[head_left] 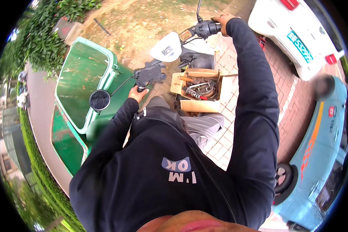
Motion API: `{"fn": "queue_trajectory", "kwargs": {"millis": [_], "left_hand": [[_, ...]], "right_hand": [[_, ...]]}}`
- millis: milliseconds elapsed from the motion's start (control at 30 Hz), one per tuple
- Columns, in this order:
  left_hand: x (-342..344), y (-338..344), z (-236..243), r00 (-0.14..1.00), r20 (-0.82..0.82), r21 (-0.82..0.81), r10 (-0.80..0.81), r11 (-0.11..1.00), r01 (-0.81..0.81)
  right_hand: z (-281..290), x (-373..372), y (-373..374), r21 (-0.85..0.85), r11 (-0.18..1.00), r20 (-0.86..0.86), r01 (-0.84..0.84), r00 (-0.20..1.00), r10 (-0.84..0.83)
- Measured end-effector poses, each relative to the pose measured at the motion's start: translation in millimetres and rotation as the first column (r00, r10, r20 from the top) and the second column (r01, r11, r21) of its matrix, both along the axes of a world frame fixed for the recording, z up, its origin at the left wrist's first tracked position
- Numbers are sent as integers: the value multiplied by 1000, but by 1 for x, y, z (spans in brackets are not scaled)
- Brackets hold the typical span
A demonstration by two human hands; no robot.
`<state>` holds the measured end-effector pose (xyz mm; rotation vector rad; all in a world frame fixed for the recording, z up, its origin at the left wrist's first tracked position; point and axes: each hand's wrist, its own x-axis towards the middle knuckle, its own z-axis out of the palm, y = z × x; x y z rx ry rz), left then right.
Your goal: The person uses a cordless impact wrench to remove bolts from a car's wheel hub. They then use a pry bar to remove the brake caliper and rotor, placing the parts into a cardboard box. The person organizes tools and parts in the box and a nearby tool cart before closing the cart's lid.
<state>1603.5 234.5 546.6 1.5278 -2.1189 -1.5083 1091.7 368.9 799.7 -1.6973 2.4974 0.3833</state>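
My left hand (pixel 138 94) is closed round the left handlebar grip (pixel 141 88) of a scooter with a white front panel (pixel 166 47). Out at the far right, my right hand (pixel 223 24) grips the right handlebar end (pixel 208 28), its fingers partly hidden by the sleeve. A black phone holder (pixel 150 73) sits on the bar by my left hand, and a round mirror (pixel 99 100) stands out from that side. Between the handlebar and my legs, an open cardboard box (pixel 189 106) holds several tools, among them a wooden handle (pixel 185 78) and a piece with a red handle (pixel 208 98).
Close on the left stands a large green bin (pixel 85 73), near the mirror. A white car (pixel 297 34) is parked at the far right, and a light blue car (pixel 315 154) stands nearer on the right. Brick paving (pixel 282 91) lies beside the scooter; bare soil (pixel 131 23) is ahead.
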Motion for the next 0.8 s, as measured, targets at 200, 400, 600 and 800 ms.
{"fn": "queue_trajectory", "kwargs": {"millis": [200,400,600,800], "left_hand": [[-2,5,7,996,11,-227,-90,970,90],[6,8,42,951,271,-425,-151,868,259],[-8,71,101,853,447,-593,-270,624,508],[4,74,117,796,573,-655,-196,474,588]], "right_hand": [[-43,-21,35,59,998,37,-4,999,2],[-80,57,189,-19,957,164,290,945,-283],[-97,186,381,-74,880,147,469,878,-455],[-138,276,428,-309,777,222,548,836,-502]]}}
